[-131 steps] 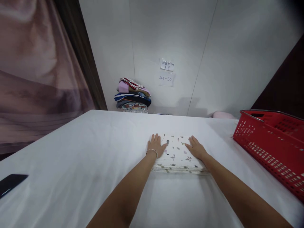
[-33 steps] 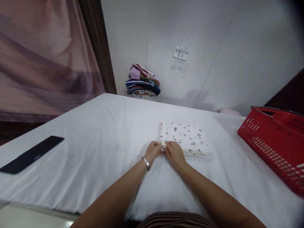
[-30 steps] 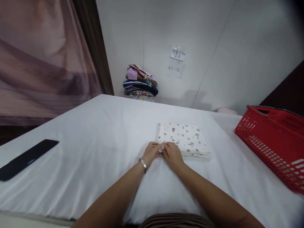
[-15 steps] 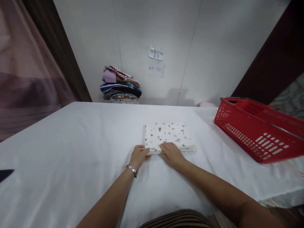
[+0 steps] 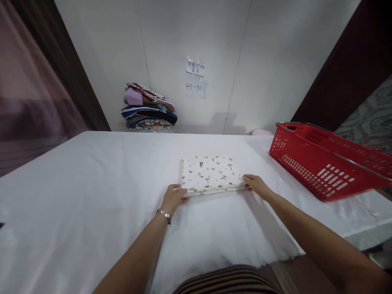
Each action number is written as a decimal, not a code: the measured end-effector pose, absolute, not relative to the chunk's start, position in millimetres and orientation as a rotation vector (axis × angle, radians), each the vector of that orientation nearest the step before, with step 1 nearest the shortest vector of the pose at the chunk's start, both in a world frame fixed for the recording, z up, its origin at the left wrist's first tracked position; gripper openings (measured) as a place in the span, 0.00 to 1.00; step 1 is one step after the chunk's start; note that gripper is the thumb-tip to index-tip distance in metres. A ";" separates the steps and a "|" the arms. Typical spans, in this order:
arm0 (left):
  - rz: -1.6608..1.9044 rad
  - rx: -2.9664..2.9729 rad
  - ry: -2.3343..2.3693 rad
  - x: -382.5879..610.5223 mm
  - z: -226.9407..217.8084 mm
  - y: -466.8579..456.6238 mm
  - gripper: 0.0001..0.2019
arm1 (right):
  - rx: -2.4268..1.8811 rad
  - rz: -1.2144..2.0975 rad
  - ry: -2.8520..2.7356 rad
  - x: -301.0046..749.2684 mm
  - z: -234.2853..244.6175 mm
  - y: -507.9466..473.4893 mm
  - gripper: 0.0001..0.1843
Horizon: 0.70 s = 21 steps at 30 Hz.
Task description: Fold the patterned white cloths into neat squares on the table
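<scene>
A folded white cloth (image 5: 211, 173) with small dark and greenish prints lies near the middle of the table, its layered edge facing me. My left hand (image 5: 173, 199) pinches the near left corner, thumb on top and fingers underneath. At the near right corner, my right hand (image 5: 256, 186) grips the layers in the same way, its lower fingers partly hidden by the cloth. A silver bracelet (image 5: 165, 214) circles my left wrist.
A white sheet (image 5: 92, 192) covers the table. To the right stands a red plastic basket (image 5: 309, 167) with metal handles. Behind the table's far edge rises a stack of folded fabrics (image 5: 150, 108) against the wall. Two paper notes (image 5: 195, 77) hang there.
My right hand has slid from the middle of the cloth's near edge to its right corner. My left hand stays at the left corner. The whole view has shifted slightly.
</scene>
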<state>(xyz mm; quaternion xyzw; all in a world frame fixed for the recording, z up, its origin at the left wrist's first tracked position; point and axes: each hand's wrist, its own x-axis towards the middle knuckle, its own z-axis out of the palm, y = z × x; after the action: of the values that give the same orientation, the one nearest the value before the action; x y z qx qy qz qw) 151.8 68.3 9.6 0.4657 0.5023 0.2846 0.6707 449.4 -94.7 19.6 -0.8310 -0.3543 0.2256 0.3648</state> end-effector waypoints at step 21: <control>0.564 1.433 1.251 130.9 13.7 74.6 0.21 | -2.029 1.238 -0.603 431.8 25.8 -77.6 0.14</control>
<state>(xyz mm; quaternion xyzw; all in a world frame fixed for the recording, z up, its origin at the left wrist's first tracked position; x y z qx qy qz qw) 130.9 74.6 13.7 0.6046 0.5279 0.2379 0.5470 431.8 -77.6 25.8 -0.7787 -0.2315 0.4751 0.3379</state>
